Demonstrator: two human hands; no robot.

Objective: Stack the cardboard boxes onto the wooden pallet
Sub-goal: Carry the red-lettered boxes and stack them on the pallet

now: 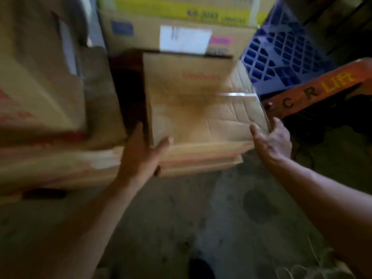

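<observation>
A brown cardboard box [193,97] with faint red print and a dark stain stands in the middle of the head view, blurred by motion. My left hand [143,150] grips its lower left corner, thumb on the front face. At the box's lower right edge, my right hand [271,139] has its fingers curled round the side. The box rests on flattened cardboard [201,158] low over the floor. No wooden pallet can be made out.
More cardboard boxes stand behind [177,33] and to the left [40,81]. A blue plastic pallet [281,49] leans at the right, with an orange pallet-jack arm [318,91] in front of it. Stained concrete floor [221,218] lies below.
</observation>
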